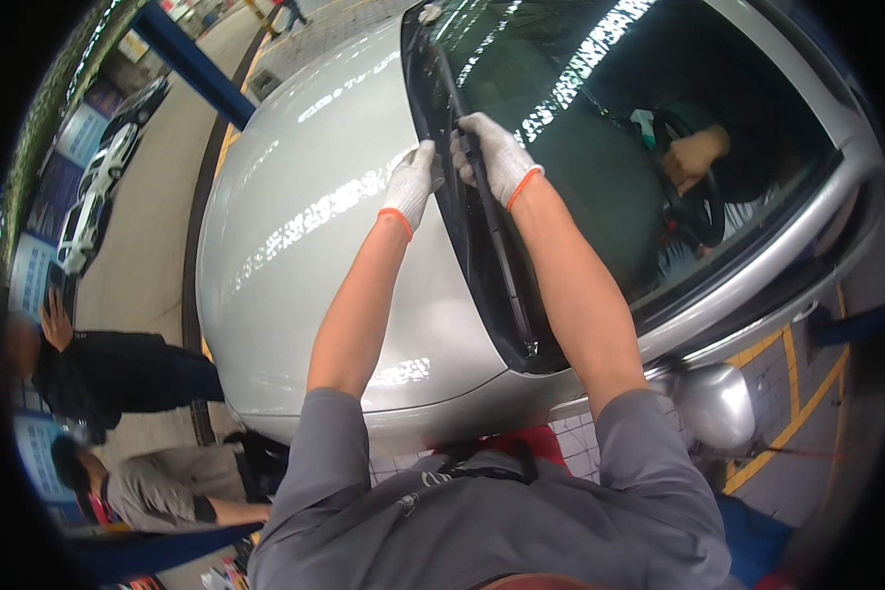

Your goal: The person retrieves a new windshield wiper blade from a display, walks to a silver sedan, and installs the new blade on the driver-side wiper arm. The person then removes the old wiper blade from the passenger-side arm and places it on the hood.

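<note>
In white knit gloves with orange cuffs, both my hands reach over the base of a silver car's windshield (597, 214). My right hand (493, 156) has its fingers wrapped around a black windshield wiper (498, 247), which runs lengthwise over the black cowl panel (479, 287). Beside it, my left hand (413, 181) is at the rear edge of the silver hood (324, 243), fingers curled over the cowl side. Whether those fingers pinch anything is hidden by the glove. A second wiper piece (448, 81) continues toward the far side of the glass.
Behind the glass, another person's hand (689, 158) rests on the steering wheel (708, 214). The side mirror (715, 405) juts out at my right. Two people stand at the left, one in a dark jacket (125, 376), one in a grey shirt (169, 483). A blue lift post (192, 66) rises beyond the hood.
</note>
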The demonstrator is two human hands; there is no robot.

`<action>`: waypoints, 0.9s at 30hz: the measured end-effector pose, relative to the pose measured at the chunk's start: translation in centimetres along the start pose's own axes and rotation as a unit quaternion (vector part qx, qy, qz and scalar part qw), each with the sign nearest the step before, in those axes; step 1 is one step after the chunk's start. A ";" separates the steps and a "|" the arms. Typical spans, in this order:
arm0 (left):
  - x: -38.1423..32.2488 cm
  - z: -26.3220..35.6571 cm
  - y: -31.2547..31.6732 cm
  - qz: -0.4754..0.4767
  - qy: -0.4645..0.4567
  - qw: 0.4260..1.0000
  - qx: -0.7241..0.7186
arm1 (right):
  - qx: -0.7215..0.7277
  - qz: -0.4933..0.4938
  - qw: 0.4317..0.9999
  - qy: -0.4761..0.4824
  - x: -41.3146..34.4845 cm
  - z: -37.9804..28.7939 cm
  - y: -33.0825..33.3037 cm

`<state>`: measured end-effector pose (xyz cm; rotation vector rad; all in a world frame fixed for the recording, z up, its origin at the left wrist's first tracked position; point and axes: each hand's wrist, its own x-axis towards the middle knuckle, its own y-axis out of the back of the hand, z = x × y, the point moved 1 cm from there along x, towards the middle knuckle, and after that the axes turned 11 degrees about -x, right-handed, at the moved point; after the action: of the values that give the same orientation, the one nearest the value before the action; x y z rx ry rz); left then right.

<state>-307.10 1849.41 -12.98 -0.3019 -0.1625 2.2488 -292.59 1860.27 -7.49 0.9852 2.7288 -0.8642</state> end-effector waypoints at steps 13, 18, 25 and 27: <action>9.3 -4.7 -3.0 0.080 0.052 0.893 0.439 | -0.043 0.032 0.997 0.061 7.4 -5.7 4.1; 11.2 -4.9 -3.5 0.066 0.025 0.858 0.509 | -0.051 0.011 0.998 0.039 10.3 -4.9 4.0; 12.0 -7.1 -2.7 0.105 0.002 0.874 0.474 | -0.055 0.056 0.997 0.026 15.6 -4.6 4.0; 11.8 -7.5 -2.6 0.118 -0.015 0.884 0.452 | -0.054 0.033 0.998 0.022 17.6 -4.2 4.5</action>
<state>-310.45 1860.32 -21.52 0.2348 0.9352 2.2979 -303.29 1875.14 -11.19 1.0770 2.7289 -0.6840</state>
